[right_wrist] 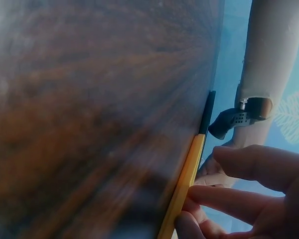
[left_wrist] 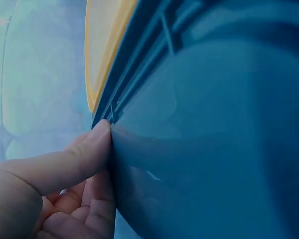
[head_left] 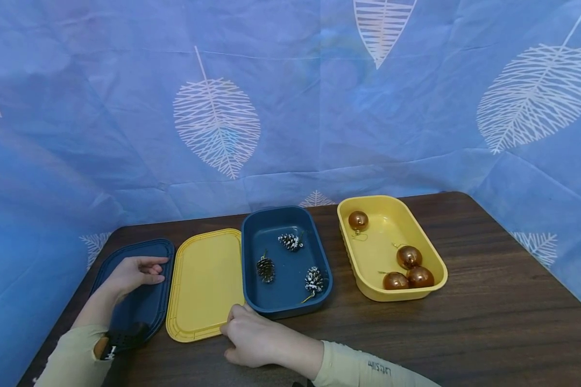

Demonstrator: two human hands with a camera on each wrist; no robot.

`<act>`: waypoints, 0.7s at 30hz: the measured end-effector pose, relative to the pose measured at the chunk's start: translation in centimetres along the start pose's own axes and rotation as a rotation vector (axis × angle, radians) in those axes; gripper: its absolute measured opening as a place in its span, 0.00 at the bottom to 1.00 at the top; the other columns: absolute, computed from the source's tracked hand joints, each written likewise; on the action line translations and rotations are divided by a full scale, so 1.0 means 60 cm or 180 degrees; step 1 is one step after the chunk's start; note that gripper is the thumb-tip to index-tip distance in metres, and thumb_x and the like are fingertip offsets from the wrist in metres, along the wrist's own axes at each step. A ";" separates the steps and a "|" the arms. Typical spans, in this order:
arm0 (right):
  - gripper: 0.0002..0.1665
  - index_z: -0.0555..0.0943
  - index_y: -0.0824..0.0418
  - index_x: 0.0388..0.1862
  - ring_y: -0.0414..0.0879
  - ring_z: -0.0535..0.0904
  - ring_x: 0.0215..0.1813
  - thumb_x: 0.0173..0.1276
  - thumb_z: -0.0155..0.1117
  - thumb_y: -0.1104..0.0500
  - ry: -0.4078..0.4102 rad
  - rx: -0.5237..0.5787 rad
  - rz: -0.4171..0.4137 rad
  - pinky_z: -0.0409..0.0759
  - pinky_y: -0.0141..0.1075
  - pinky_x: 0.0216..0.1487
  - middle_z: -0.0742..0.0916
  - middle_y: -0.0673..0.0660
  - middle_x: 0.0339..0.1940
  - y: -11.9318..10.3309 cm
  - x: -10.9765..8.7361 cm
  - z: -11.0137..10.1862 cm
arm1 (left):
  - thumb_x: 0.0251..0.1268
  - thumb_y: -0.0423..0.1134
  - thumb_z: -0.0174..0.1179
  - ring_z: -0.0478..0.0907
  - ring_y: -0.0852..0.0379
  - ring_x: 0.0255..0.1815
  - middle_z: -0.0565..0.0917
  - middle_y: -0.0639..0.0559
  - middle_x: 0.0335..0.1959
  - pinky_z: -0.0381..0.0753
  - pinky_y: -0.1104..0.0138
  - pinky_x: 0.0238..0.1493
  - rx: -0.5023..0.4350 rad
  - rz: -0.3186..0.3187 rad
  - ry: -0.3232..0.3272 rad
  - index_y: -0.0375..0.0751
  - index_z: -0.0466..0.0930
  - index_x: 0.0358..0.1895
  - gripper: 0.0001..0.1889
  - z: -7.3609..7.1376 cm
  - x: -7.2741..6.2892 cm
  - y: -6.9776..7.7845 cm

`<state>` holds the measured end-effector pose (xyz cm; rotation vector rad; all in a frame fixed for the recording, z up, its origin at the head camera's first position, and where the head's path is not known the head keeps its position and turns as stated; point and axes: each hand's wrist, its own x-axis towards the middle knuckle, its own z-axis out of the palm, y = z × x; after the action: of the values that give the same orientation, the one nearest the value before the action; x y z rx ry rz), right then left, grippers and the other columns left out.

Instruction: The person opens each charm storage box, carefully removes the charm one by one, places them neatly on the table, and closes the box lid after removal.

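My left hand (head_left: 137,273) is over the dark blue lid (head_left: 147,301), near its upper right rim. Its thumb and fingers stand a little apart with nothing between them. In the left wrist view the thumb (left_wrist: 92,149) overlaps the blue rim; whether it touches cannot be told. My right hand (head_left: 254,336) is at the near right corner of the yellow lid (head_left: 205,285), its fingertips against the edge. The right wrist view shows those fingers (right_wrist: 229,199) at the yellow edge, with the thumb apart. Both lids lie flat, side by side.
Against the yellow lid's right side stands a blue tub (head_left: 283,306) with 3 pinecones, one of them the brown pinecone (head_left: 265,269). Further right, a yellow tub (head_left: 392,295) holds several shiny brown balls (head_left: 409,257). The wooden table (head_left: 494,290) meets a blue leaf-patterned cloth (head_left: 319,107) behind.
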<state>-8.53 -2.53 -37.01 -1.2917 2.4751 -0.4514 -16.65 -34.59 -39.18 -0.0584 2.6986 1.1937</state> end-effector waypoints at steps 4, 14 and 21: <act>0.23 0.80 0.59 0.58 0.37 0.67 0.46 0.66 0.65 0.53 0.0005 0.0099 0.0014 0.65 0.24 0.45 0.76 0.48 0.43 0.001 -0.001 -0.001 | 0.60 0.28 0.64 0.75 0.51 0.36 0.78 0.45 0.35 0.80 0.63 0.39 0.0066 0.0046 0.0065 0.22 0.69 0.62 0.27 0.004 -0.001 0.008; 0.23 0.78 0.60 0.60 0.34 0.67 0.48 0.67 0.64 0.55 0.0070 0.0458 -0.0106 0.67 0.23 0.46 0.75 0.47 0.46 0.000 -0.015 -0.010 | 0.67 0.40 0.60 0.76 0.46 0.46 0.79 0.44 0.41 0.78 0.50 0.47 0.0090 0.0374 0.0431 0.31 0.72 0.61 0.23 0.021 -0.010 0.069; 0.18 0.81 0.56 0.56 0.31 0.70 0.48 0.68 0.63 0.56 0.0202 0.0671 -0.0358 0.69 0.23 0.45 0.78 0.44 0.47 0.000 -0.030 -0.035 | 0.69 0.48 0.57 0.73 0.43 0.56 0.75 0.39 0.57 0.73 0.48 0.53 -0.0238 0.0815 0.0396 0.38 0.69 0.65 0.26 0.050 -0.034 0.143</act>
<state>-8.39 -0.75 -34.88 -1.3519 2.3376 -0.7697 -15.11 -26.66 -34.50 0.2160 2.8343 1.4048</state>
